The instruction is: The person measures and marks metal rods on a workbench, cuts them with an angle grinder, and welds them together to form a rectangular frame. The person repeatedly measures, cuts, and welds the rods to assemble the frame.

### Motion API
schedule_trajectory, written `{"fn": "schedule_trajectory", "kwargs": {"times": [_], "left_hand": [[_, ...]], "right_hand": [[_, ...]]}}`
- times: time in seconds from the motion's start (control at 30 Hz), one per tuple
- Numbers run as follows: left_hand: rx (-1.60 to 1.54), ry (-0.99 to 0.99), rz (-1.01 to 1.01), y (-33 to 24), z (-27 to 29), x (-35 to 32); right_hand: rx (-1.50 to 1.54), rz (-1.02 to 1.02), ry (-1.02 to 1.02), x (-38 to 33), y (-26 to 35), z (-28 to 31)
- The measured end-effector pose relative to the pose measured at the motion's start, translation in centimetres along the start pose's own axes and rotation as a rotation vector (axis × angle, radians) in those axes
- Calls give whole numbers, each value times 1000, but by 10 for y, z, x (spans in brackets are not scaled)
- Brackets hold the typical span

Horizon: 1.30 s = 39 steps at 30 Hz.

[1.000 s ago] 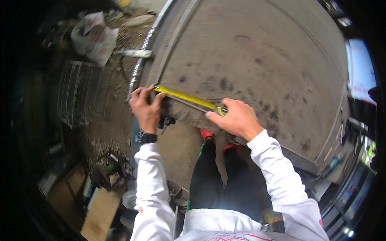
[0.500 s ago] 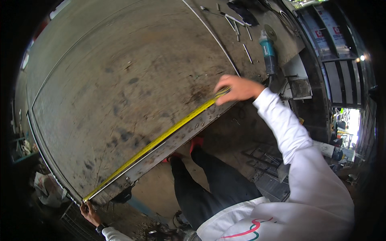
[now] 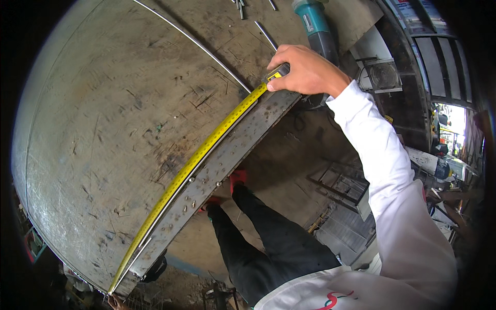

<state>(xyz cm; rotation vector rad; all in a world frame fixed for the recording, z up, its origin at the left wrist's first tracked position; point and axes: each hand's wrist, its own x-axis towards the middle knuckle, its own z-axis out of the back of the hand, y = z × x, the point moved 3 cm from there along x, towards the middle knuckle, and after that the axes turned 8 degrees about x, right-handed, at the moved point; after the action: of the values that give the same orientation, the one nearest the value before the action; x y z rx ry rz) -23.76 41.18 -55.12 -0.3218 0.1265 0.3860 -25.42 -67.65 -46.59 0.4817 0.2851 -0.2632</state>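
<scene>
My right hand [image 3: 312, 72] grips the dark and yellow case of a tape measure [image 3: 279, 71] at the right end of the worktable. Its yellow blade [image 3: 205, 144] runs out along the near edge of the table, bowing slightly, down to the lower left corner. There my left hand [image 3: 119, 304] has its fingers at the blade's end; most of this hand is cut off by the lower rim. A thin metal rod [image 3: 251, 107] lies alongside the blade. Another long rod [image 3: 199, 44] meets it near the tape case and slants away to the upper left.
The worktable [image 3: 103, 129] has a stained metal top and small weld blobs along its near strip. A teal angle grinder [image 3: 313, 21] and a short metal rod [image 3: 266, 35] lie beyond my right hand. A dark metal frame [image 3: 338, 188] stands on the floor to the right.
The view has shifted, so the table's right end shows closer and my left hand sits lower. My right hand still holds the tape case, now just past the rod corner, with the blade stretched out.
</scene>
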Motion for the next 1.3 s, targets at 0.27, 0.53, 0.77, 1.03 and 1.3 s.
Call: {"fn": "schedule_trajectory", "kwargs": {"times": [0.27,0.53,0.77,1.03,1.3], "left_hand": [[-57,1,61,-24,-4,-5],[-3,2,25,-18,0,-3],[35,28,-23,-10,-6,-13],[-40,-130,-49,11,4,-15],[-113,-230,-64,-2,-16,-38]], "right_hand": [[92,-13,93,-3,-4,2],[227,211,-601,-49,-16,0],[151,237,-767,-71,7,-30],[571,414,-402,-85,158,-125],[440,747,-198,-72,328,-238]]}}
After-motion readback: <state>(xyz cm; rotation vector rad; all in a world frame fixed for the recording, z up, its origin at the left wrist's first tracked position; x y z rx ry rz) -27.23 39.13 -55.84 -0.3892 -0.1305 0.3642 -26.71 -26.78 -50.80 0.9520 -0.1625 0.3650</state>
